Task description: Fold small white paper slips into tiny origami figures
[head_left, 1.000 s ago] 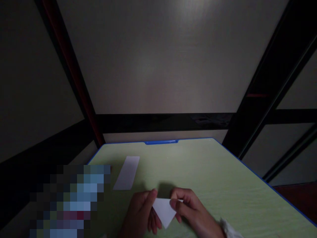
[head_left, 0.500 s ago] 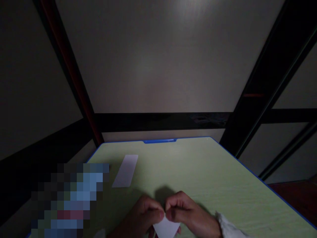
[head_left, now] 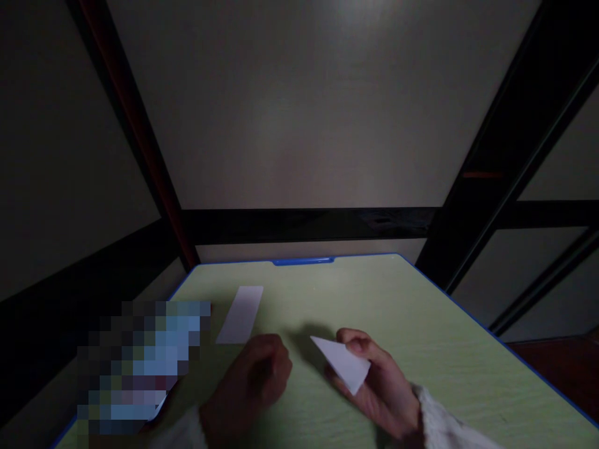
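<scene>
My right hand (head_left: pixel 374 383) holds a white folded paper triangle (head_left: pixel 342 363) a little above the green table (head_left: pixel 421 349), fingers curled under it and thumb on its far edge. My left hand (head_left: pixel 259 374) hovers just left of the triangle with its fingers curled in, apart from the paper; nothing shows in it. A white paper strip (head_left: pixel 241 313) lies flat on the table beyond my left hand. Both wrists wear white fuzzy sleeves.
The table has a blue rim with a blue handle (head_left: pixel 303 260) at its far edge. A blurred-out patch (head_left: pixel 140 362) covers the table's left side. Dark frame bars (head_left: pixel 304 224) and pale wall panels stand behind the table.
Both hands were pinched together on the paper near the bottom edge. Now my left hand has let go and moved left, and my right hand has lifted the triangle up and to the right.
</scene>
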### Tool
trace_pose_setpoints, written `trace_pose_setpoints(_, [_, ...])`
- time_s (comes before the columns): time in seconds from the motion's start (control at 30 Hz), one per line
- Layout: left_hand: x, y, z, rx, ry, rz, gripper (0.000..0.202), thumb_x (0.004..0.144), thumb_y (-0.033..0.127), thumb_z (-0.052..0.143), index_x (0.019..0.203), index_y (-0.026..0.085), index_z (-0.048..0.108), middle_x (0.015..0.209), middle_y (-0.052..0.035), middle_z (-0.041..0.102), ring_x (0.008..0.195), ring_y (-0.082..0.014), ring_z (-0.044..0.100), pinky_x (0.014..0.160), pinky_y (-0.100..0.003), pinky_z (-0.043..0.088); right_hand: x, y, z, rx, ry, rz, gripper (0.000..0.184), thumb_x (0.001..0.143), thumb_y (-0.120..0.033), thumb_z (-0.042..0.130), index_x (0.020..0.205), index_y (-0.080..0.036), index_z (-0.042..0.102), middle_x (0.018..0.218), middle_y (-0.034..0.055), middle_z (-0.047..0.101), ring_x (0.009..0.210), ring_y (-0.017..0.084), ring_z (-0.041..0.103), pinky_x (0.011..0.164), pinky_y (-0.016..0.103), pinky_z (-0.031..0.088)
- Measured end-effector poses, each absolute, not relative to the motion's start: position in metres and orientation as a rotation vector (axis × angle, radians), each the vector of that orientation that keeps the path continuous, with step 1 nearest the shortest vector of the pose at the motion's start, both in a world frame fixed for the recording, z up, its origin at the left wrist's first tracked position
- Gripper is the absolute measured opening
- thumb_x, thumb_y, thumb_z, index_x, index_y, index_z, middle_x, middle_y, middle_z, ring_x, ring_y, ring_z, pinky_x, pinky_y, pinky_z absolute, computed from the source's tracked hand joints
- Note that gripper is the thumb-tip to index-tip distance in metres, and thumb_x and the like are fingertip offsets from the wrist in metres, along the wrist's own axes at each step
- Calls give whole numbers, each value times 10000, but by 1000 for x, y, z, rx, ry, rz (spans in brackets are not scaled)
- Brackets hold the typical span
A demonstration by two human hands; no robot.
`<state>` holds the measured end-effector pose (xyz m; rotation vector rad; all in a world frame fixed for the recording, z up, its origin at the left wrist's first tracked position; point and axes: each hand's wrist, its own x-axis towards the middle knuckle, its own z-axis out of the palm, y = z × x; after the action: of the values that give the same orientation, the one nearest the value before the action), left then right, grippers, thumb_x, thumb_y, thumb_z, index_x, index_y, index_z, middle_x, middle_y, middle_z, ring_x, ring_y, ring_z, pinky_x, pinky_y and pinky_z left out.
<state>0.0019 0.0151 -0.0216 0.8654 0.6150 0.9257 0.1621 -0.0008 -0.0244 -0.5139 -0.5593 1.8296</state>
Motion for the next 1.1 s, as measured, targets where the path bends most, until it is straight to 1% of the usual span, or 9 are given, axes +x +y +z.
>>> trace_pose_setpoints(0.1, [5, 18, -17, 790, 734, 945, 272, 618, 338, 514, 433, 152, 443, 322, 61, 396, 299, -32, 314, 327, -159, 218, 161, 2, -26, -619, -693, 1714, 127, 591, -167, 583, 527, -137, 477, 448, -53, 426, 418, 41, 379, 403, 145, 265])
trace_pose_setpoints(0.17, [9, 19, -20, 904, 827, 885, 342, 577, 470, 501, 452, 154, 461, 335, 38, 445, 275, -44, 313, 294, -172, 187, 159, 1, -29, -713, -949, 1664, 193, 658, -223, 544, 507, -128, 471, 426, -44, 422, 406, 44, 366, 408, 160, 256])
trace_pose_setpoints(0.23, [14, 17, -25, 1037, 941, 858, 395, 535, 541, 499, 426, 172, 415, 302, 45, 414, 248, -51, 292, 276, -183, 152, 157, 0, -30, -815, -1212, 1587, 236, 692, -264, 521, 509, -122, 478, 435, -34, 437, 430, 56, 387, 430, 172, 263])
trace_pose_setpoints(0.37, [19, 11, -31, 1356, 1094, 834, 350, 595, 455, 507, 417, 175, 393, 308, 72, 336, 301, -51, 284, 332, -189, 189, 155, -4, -29, -916, -1481, 1518, 288, 737, -343, 466, 547, -127, 472, 490, -38, 416, 460, 60, 356, 454, 185, 268])
trace_pose_setpoints(0.47, [20, 8, -31, 1499, 1106, 882, 367, 653, 422, 454, 395, 181, 354, 345, 68, 308, 359, -66, 313, 386, -201, 224, 154, -7, -26, -916, -1603, 1496, 310, 771, -334, 416, 554, -124, 484, 534, -29, 421, 492, 63, 345, 476, 192, 272])
trace_pose_setpoints(0.57, [21, 8, -31, 1467, 1121, 944, 399, 659, 448, 429, 380, 188, 310, 351, 71, 271, 360, -64, 276, 389, -207, 206, 153, -6, -24, -1003, -1588, 1461, 282, 757, -315, 427, 548, -130, 468, 503, -41, 385, 470, 62, 328, 455, 188, 262])
trace_pose_setpoints(0.7, [19, 15, -31, 1263, 1196, 1073, 395, 584, 490, 490, 402, 187, 315, 371, 80, 259, 363, -58, 238, 369, -200, 167, 153, -4, -22, -1061, -1550, 1463, 262, 740, -283, 410, 523, -140, 443, 448, -42, 395, 418, 57, 334, 428, 184, 261])
trace_pose_setpoints(0.97, [15, 18, -35, 1060, 1304, 1303, 339, 561, 403, 549, 421, 173, 344, 404, 78, 280, 391, -58, 263, 378, -179, 213, 152, -3, -20, -1062, -1444, 1457, 197, 659, -175, 366, 479, -145, 439, 413, -37, 408, 386, 52, 332, 407, 180, 261])
trace_pose_setpoints(1.1, [7, 19, -33, 971, 1381, 1468, 277, 607, 380, 508, 461, 170, 400, 431, 71, 320, 398, -68, 302, 377, -183, 241, 156, 0, -23, -1094, -1379, 1385, 223, 659, -154, 362, 450, -142, 440, 389, -45, 385, 369, 46, 309, 385, 178, 233])
